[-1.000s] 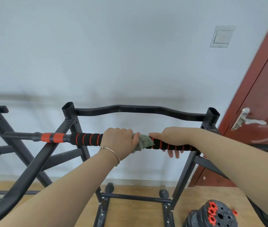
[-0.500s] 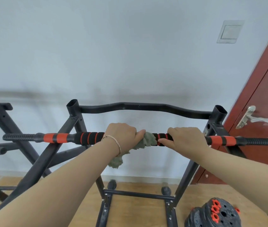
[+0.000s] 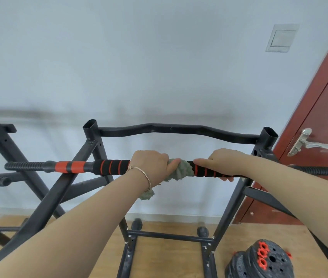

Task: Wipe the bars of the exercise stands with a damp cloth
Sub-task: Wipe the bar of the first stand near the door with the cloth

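Note:
A black bar with orange-striped foam grips [image 3: 111,167] lies across a black metal exercise stand [image 3: 179,130]. My left hand [image 3: 151,164] grips a grey-green cloth [image 3: 180,170] wrapped round the middle of the bar; a tail of the cloth hangs below my wrist. My right hand [image 3: 225,163] holds the bar just right of the cloth, fingers curled round the foam. The bar's ribbed right end [image 3: 319,170] sticks out past my right forearm.
A second black stand [image 3: 2,149] is at the left. Black weight plates with orange collars [image 3: 263,257] are stacked on the wooden floor at the lower right. A red-brown door with a silver handle [image 3: 307,144] is at the right, a wall switch [image 3: 281,38] above.
The cloth has bunched up between my hands and its tail hangs lower under my left wrist. My right hand sits a little further right on the foam than half a second ago.

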`<control>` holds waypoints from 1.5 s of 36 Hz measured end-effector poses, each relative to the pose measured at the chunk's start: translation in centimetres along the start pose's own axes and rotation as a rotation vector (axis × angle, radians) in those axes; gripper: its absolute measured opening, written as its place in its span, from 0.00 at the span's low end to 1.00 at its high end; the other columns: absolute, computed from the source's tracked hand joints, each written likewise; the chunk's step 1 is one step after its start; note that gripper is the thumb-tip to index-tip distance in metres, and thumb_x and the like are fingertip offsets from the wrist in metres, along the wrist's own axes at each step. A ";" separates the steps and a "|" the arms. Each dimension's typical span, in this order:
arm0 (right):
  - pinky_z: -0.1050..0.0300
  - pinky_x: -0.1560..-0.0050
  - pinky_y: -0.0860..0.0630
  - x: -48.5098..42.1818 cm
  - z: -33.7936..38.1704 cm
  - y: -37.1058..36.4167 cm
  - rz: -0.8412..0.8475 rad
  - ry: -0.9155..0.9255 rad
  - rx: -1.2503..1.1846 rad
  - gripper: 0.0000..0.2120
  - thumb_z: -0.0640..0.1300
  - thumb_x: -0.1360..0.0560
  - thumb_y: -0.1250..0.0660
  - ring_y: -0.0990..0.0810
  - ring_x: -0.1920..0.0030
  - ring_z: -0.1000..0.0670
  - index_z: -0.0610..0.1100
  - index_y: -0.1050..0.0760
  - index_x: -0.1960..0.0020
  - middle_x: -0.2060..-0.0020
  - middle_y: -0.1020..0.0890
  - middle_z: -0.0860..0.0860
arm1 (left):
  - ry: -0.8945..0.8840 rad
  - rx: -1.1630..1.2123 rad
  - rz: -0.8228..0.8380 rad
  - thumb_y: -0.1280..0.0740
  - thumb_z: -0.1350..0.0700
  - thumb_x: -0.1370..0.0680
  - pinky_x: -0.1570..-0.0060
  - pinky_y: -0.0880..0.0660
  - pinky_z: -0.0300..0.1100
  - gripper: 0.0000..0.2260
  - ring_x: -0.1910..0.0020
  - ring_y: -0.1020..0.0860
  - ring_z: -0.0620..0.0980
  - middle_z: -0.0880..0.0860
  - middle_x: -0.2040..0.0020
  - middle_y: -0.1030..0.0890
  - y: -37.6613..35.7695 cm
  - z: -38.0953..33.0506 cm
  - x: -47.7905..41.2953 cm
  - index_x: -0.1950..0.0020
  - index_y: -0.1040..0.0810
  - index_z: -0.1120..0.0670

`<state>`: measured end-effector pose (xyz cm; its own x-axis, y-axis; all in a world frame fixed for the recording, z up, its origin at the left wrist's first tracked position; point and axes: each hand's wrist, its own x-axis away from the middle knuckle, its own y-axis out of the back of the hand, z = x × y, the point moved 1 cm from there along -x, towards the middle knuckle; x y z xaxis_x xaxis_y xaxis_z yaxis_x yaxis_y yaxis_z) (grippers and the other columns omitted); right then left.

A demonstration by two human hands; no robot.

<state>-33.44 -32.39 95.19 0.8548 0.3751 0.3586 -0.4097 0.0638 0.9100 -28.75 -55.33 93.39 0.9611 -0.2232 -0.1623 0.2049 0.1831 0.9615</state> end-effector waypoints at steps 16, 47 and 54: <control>0.53 0.56 0.27 1.7 1.4 -2.3 -0.549 0.259 0.274 0.33 0.75 0.27 0.54 0.26 0.57 0.51 0.50 0.27 0.47 0.56 0.24 0.55 | 0.073 0.069 -0.036 0.61 0.33 0.24 0.71 0.36 0.41 0.28 0.71 0.27 0.49 0.47 0.69 0.25 -0.6 1.4 0.1 0.63 0.31 0.50; 0.45 0.48 0.16 4.1 8.6 1.4 -0.402 0.169 -1.035 0.06 0.33 0.22 0.36 0.14 0.55 0.43 0.41 0.24 0.48 0.47 0.18 0.42 | 0.285 1.282 -0.085 0.32 0.47 0.23 0.63 0.20 0.54 0.09 0.62 0.24 0.51 0.51 0.56 0.19 4.4 5.1 5.7 0.52 0.31 0.47; 0.51 0.60 0.17 4.1 9.9 1.1 -0.414 0.193 -1.045 0.05 0.35 0.21 0.35 0.17 0.62 0.45 0.40 0.27 0.46 0.50 0.19 0.42 | 0.272 1.237 -0.195 0.27 0.54 0.26 0.67 0.25 0.39 0.14 0.66 0.28 0.45 0.49 0.59 0.27 5.2 6.1 7.7 0.50 0.32 0.50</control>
<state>-27.27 -39.92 99.73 0.9599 0.2759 -0.0491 -0.2493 0.9207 0.3002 -21.38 -61.97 98.49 0.9715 0.0828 -0.2221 0.1789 -0.8708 0.4579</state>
